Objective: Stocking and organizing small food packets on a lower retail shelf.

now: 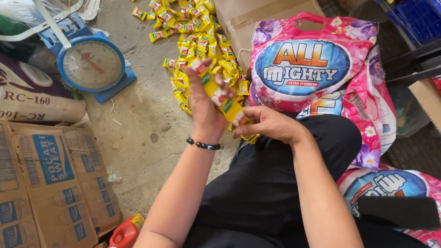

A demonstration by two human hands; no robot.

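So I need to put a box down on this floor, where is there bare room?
Bare concrete floor runs between the blue scale, the flattened cartons and the person's left arm. More lies at top left, beyond the yellow sachets. Crowded: the sachet heap and the pink detergent bags.

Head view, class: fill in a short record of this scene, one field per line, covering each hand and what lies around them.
left hand: grips one end of a strip of yellow sachets
right hand: pinches the strip's other end
floor: pile of yellow sachets
scale: blue, round dial, left of the hands
pink bags: beside the right arm
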